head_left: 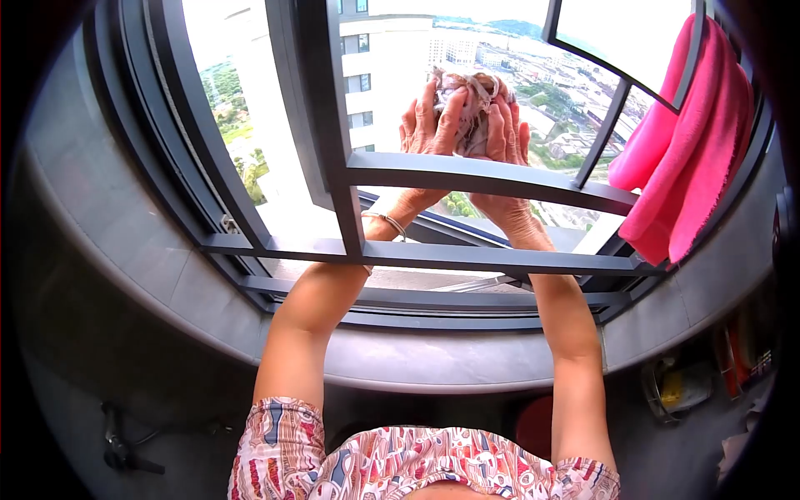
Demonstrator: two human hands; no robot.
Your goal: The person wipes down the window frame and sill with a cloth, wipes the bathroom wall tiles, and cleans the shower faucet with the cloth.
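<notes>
Both of my arms reach out between the dark window bars (492,177). Beyond the bars, a bunched mop head (475,108) of pale, greyish-pink strands is squeezed between my hands. My left hand (429,125) presses on its left side with the fingers pointing up, and a bracelet (386,223) circles that wrist. On the opposite side, my right hand (505,133) has its fingers wrapped against the strands. Some strands hang loose between the palms. The far side of the bundle is hidden.
A bright pink towel (687,142) hangs over the open window frame at the right. The curved grey sill (433,358) runs below my forearms. Horizontal bars cross above and below my wrists. Buildings and greenery lie far below outside.
</notes>
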